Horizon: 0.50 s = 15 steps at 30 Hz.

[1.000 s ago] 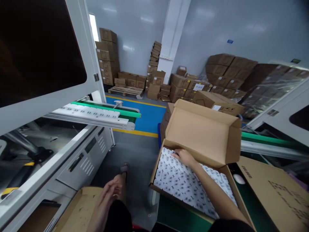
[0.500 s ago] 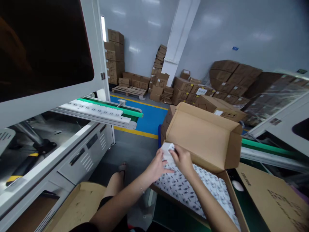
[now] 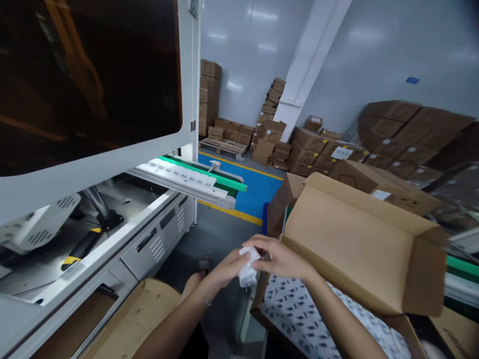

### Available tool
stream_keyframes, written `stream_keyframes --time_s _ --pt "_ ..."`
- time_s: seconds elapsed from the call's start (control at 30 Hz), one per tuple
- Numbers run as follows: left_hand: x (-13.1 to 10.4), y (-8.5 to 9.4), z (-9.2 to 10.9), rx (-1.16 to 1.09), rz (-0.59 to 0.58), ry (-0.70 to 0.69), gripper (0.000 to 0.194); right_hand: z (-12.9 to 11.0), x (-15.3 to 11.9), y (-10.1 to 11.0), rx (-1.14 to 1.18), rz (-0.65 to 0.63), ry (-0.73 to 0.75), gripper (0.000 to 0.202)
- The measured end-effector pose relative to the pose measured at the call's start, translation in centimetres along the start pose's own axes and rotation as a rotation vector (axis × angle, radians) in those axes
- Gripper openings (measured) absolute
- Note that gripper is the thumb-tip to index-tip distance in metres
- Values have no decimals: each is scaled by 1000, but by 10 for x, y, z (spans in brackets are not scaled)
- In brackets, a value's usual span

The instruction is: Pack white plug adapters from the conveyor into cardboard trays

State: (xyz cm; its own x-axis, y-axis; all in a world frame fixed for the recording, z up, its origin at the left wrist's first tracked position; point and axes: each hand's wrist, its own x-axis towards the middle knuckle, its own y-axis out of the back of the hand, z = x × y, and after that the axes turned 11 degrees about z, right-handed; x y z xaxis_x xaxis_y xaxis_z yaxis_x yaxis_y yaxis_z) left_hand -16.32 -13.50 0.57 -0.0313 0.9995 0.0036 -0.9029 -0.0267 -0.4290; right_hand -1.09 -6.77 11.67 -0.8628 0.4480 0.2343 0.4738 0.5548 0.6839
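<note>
A white plug adapter point(image 3: 247, 276), its metal prongs pointing down, is held up just left of the open carton point(image 3: 359, 229). My left hand point(image 3: 229, 267) grips its left side, thumb across the front. From the right, my right hand point(image 3: 279, 257) closes on its upper part with thumb and fingers. Whether it is one adapter or two pressed together, I cannot tell. Inside the carton, rows of white adapters point(image 3: 299, 311) lie packed with their prongs up, partly hidden by my right forearm.
On the left stands a white machine point(image 3: 189, 114) with a dark window. A short conveyor point(image 3: 224, 199) carrying a row of white pieces juts from it. An open cardboard box point(image 3: 145, 309) lies low beside my leg. Stacked cartons point(image 3: 307, 149) line the back wall.
Both hands have moved from over the carton's left corner to its left side, bringing the adapter along. The adapter's prongs now show below my fingers. The view has swung left.
</note>
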Motion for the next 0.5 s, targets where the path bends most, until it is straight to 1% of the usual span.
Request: stream_keyframes --time_s 0.03,0.07,0.13,0.17,0.2,0.23,0.3,0.37,0.43,0.5 --pt "-1 9 2 22 -6 -23 59 11 18 -1 26 39 4 40" --pt "-3 18 4 41 -6 -51 61 25 39 -2 41 114 1 39" --pt "-12 33 8 94 -2 -117 61 58 90 -7 22 345 -33 39" --pt "-18 40 10 118 -4 -146 61 74 117 -10 -21 472 -63 39" --pt "-25 45 12 133 -1 -167 62 89 144 -14 -97 567 -85 39" --pt "-32 49 13 141 6 -178 64 101 171 -19 -194 632 -103 40" --pt "-48 55 14 156 25 -171 66 118 215 -33 -363 690 -133 41" --pt "-61 60 11 171 52 -156 67 127 246 -50 -442 694 -155 39" --pt "-71 68 5 194 84 -146 66 131 264 -65 -446 687 -166 33" --pt "-77 77 -2 195 136 -143 63 133 275 -76 -446 672 -163 27"
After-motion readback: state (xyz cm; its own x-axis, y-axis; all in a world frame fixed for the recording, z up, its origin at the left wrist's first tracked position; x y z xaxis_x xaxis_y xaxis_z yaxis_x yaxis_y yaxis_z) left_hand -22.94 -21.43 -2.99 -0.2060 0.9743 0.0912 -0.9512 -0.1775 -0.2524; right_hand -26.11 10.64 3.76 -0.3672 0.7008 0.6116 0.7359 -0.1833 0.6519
